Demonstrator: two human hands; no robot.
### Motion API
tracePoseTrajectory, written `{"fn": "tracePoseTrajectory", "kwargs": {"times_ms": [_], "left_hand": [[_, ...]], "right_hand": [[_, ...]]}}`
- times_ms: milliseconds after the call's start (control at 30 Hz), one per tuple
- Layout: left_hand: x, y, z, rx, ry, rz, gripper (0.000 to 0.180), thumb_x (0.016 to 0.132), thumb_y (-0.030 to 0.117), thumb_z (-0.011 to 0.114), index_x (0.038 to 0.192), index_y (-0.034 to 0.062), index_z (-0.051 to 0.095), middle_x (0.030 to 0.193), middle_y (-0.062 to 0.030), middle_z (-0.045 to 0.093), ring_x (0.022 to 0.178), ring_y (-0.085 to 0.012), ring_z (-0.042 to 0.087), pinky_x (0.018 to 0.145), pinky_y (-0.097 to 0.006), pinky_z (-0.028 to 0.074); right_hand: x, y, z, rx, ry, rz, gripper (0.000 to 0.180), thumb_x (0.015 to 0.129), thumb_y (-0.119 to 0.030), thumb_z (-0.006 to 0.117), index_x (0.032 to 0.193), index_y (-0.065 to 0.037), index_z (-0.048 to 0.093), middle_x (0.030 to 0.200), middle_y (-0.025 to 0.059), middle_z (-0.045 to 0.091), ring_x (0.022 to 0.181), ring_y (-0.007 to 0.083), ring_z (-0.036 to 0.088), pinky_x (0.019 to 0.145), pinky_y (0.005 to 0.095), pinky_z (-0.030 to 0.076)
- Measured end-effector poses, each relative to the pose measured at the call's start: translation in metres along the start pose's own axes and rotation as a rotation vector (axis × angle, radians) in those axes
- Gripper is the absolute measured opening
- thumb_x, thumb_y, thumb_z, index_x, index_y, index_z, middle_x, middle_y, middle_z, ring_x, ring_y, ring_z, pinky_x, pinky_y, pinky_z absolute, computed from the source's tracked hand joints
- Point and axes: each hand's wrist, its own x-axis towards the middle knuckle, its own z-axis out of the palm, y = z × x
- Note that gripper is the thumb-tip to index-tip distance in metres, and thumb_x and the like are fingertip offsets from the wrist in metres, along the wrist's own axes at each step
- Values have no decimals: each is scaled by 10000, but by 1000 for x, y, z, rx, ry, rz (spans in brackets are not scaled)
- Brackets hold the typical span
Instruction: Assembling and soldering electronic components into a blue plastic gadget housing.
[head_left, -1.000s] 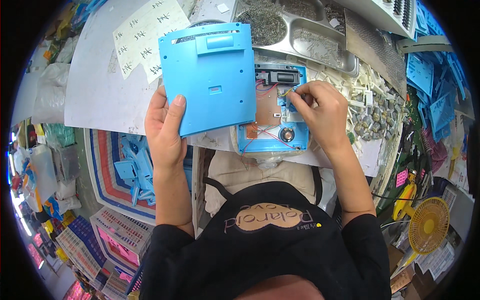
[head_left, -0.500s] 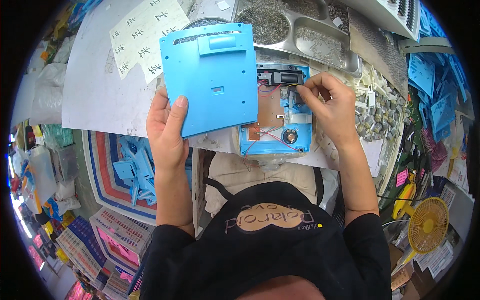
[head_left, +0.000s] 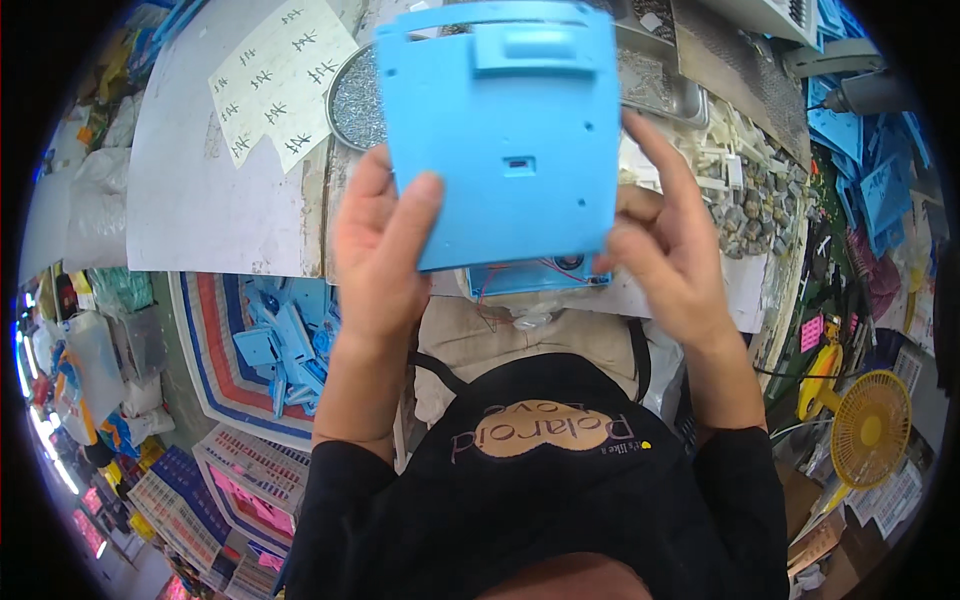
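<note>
My left hand grips a flat light-blue plastic cover by its left edge, thumb on the face towards me. The cover has a raised block near its top, small screw holes and a little rectangular slot. My right hand is at the cover's right edge, fingers spread and somewhat blurred. Beneath the cover lies a blue plastic housing. Only its near edge shows, with thin red wires and part of a round speaker; the rest is hidden.
A round dish of small metal pieces and a metal tray stand behind. White plastic parts and grey pieces lie right. A striped bag holds blue parts at left. An electric screwdriver hangs at far right.
My left hand has brought the blue cover to the right, over the housing, hiding most of it. My right hand has left the housing's wires and spread its fingers beside the cover's right edge.
</note>
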Motion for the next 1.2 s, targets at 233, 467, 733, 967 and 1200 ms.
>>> {"fn": "tracePoseTrajectory", "kwargs": {"times_ms": [233, 467, 733, 967, 1200], "left_hand": [[-7, -21, 13, 807, -167, 50, 629, 868, 148, 777, 1374, -70, 474, 795, -48, 622, 607, -85, 576, 532, -267, 466], [-3, -20, 10, 1134, -177, 186, 728, 848, 167, 769, 1440, -73, 421, 656, -40, 519, 523, -139, 482, 509, -291, 429], [-20, -23, 3, 1144, -78, 146, 662, 839, 151, 774, 1395, -63, 488, 688, -47, 519, 535, -150, 467, 500, -296, 408], [-26, -36, -3, 1044, -29, 218, 582, 840, 98, 771, 1347, -66, 537, 755, -50, 530, 570, -122, 448, 504, -269, 390], [-32, -44, -3, 715, 51, 53, 557, 861, 60, 752, 1358, -62, 533, 782, -8, 511, 602, -53, 401, 515, -212, 353]], "right_hand": [[-48, 30, -15, -195, 140, 170, 690, 955, -92, 644, 1535, -29, 277, 679, 61, 621, 570, 121, 578, 542, 254, 441], [-33, 54, -22, -573, 20, 29, 601, 952, -194, 650, 1479, -67, 389, 639, 107, 618, 556, 237, 607, 564, 323, 446], [-21, 49, -21, -739, -101, -68, 528, 948, -208, 652, 1439, -115, 482, 587, 101, 563, 510, 227, 565, 540, 329, 422], [-24, 38, -24, -545, -137, 109, 569, 930, -137, 662, 1472, -116, 491, 588, 88, 554, 525, 200, 545, 561, 318, 440], [-27, 51, -18, -624, -78, -38, 546, 918, -155, 695, 1437, -103, 536, 685, 147, 618, 564, 248, 590, 597, 352, 485]]}}
